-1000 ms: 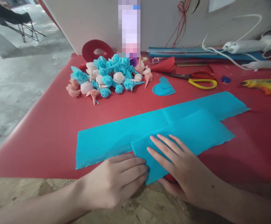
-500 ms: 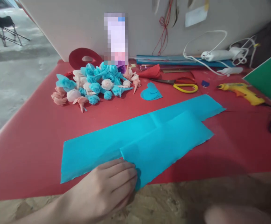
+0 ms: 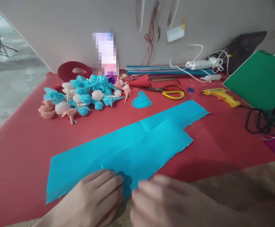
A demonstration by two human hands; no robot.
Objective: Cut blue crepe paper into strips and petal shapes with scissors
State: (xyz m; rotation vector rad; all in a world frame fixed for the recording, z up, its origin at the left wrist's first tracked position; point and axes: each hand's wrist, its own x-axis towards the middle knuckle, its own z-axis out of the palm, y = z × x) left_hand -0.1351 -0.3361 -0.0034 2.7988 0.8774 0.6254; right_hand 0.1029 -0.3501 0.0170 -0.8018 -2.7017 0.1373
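Note:
A long folded strip of blue crepe paper (image 3: 78, 160) lies slanting across the red tabletop. On top of it rests a shorter folded piece of blue crepe paper (image 3: 156, 148), its lower end toward me. My left hand (image 3: 97, 192) is closed on that piece's lower left corner, fingers bent and thumb hidden. Close beside it, my right hand (image 3: 161, 198) is at the piece's lower edge, fingers curled but smeared by motion. Whether it grips the paper cannot be made out. Small blue paper petals (image 3: 142, 100) lie beyond the strip.
Blue, white and pink paper roses (image 3: 97, 94) are heaped at back left, by a red tape roll (image 3: 74, 72). Yellow-handled scissors (image 3: 172, 94), a yellow glue gun (image 3: 222, 96) with black cord, a white power strip (image 3: 199, 65) and a green board (image 3: 262, 85) stand farther right.
My right hand has come in from the lower right to the paper's near edge, beside my left hand. The left hand keeps its hold. The view has shifted to the right.

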